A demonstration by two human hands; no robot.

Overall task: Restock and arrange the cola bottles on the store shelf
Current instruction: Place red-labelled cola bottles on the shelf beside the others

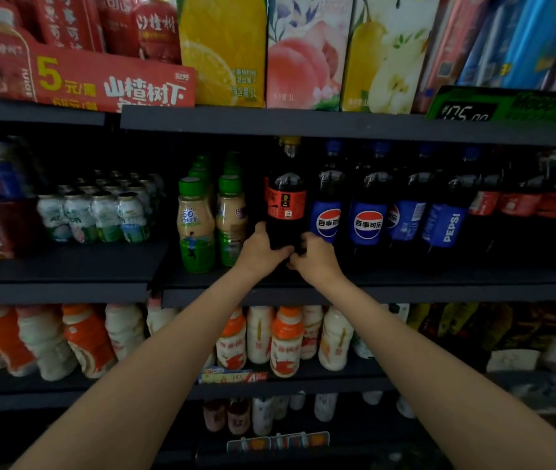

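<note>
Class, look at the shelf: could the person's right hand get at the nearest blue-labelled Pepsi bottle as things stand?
Probably yes. The right hand grips the red-labelled cola bottle, and the nearest Pepsi bottle stands right beside it at the shelf front with nothing before it. The hand must let go first.

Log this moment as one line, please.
hands: left and right grip red-label cola bottle base | place: middle shelf, left of Pepsi bottles

cola bottle (285,201) upright on middle shelf (371,293), gripped low by left hand (261,249) and right hand (315,257) | milk-drink bottles (196,228) just left | Pepsi bottles (368,215) in a row right | juice cartons (303,52) on shelf above
</note>
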